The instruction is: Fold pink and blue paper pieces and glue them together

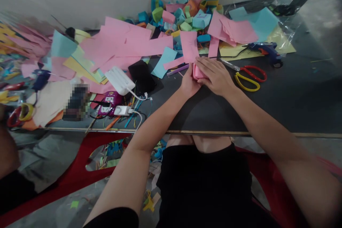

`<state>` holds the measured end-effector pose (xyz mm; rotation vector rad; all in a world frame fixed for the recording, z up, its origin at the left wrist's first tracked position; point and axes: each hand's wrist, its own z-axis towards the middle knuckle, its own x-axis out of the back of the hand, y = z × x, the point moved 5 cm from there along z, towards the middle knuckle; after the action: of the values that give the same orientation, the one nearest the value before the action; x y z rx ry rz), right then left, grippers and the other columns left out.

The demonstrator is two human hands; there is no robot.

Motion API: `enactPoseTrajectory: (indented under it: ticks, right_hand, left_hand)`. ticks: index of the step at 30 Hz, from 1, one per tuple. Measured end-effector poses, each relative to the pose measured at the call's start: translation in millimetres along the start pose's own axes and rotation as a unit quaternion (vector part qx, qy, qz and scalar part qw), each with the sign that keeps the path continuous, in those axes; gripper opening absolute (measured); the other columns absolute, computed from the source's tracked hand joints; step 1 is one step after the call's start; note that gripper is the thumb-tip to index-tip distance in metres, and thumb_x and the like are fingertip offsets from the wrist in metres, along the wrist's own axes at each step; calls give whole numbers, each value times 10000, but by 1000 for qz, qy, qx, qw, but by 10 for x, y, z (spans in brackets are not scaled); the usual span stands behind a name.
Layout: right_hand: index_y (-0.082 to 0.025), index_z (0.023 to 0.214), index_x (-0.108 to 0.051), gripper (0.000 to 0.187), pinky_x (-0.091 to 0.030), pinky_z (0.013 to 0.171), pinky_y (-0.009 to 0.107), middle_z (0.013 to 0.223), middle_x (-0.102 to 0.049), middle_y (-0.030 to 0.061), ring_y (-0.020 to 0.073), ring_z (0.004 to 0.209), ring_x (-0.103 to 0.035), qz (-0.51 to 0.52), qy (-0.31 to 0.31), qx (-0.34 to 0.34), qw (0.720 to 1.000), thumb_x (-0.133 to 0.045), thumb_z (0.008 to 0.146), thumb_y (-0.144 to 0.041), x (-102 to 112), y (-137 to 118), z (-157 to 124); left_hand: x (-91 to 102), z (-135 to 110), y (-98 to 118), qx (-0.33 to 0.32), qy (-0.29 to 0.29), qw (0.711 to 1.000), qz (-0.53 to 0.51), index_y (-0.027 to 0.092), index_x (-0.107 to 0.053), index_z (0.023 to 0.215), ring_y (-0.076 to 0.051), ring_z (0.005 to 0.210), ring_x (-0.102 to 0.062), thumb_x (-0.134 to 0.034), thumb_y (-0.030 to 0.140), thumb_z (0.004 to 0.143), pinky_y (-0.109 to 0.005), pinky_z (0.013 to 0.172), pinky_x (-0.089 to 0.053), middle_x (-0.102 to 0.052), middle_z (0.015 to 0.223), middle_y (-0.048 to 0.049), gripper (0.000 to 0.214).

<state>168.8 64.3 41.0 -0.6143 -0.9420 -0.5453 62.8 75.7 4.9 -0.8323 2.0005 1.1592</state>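
Note:
Both of my hands meet on a small folded pink paper piece [197,72] lying on the dark table [294,103]. My left hand [188,84] grips its left side with the fingers curled under. My right hand [215,75] lies over its top and right side, fingers pressed down on it. A loose pink paper strip [189,47] lies just beyond the hands. Red and yellow scissors [247,76] rest right of my right hand.
Pink, blue and yellow paper sheets [120,44] cover the far left. A heap of folded paper boxes [187,12] sits at the back. A blue glue gun [267,50], a white power bank [119,80], a black pouch [141,76] and cables lie around. Another person's arm [6,149] is at left.

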Motion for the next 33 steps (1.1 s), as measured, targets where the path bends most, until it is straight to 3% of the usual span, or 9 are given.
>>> enactPoseTrajectory:
  ticks: [6,9,13,16,23,33]
  right_hand:
    - [-266,1704,-298,827,-247,1319,588,1750,-373,89,340,1624,-328,-15,-12,18,1000,-260,1031,-745,-51,-80,-11]
    - [-277,1691,-318,787,-262,1305,611,1734,-404,87,346,1611,-353,-6,25,-9,1000,-314,1034,-711,11,-46,-29]
    - [-294,1580,-503,689,-288,1278,659,1669,-496,93,387,1573,-402,5,100,-56,993,-499,983,-638,125,59,-69]
    - [-297,1473,-604,608,-298,1262,681,1664,-500,97,415,1551,-419,7,96,-58,994,-602,936,-583,118,116,-74]
    - [-295,1419,-637,569,-328,1231,701,1683,-476,92,434,1533,-435,-19,84,-38,996,-666,916,-559,104,161,-63]
    - [-294,1443,-641,557,-345,1240,678,1566,-613,76,397,1435,-553,-44,108,-21,993,-608,942,-535,113,122,-92]
  left_hand:
    - [-11,-27,14,-11,1,1000,4,235,-542,1554,-196,1403,-631,-283,437,1154,-348,1147,-534,-722,1387,-50,518]
    - [-30,-49,14,-2,-5,1000,10,201,-547,1546,-230,1394,-640,-291,462,1147,-389,1158,-535,-739,1362,-76,541]
    - [-40,-67,14,7,-14,1000,21,188,-580,1513,-280,1368,-662,-300,524,1131,-435,1141,-551,-734,1371,-106,581]
    - [-50,-68,36,7,-22,999,31,206,-583,1515,-288,1343,-680,-300,532,1126,-439,1127,-560,-740,1361,-107,581]
    - [-17,-29,94,-3,-36,998,55,250,-612,1500,-266,1276,-724,-329,493,1125,-406,1092,-587,-782,1266,-90,529]
    - [47,52,74,-18,-33,997,62,252,-635,1465,-257,1222,-748,-369,474,1121,-409,1055,-618,-798,1218,-84,489]
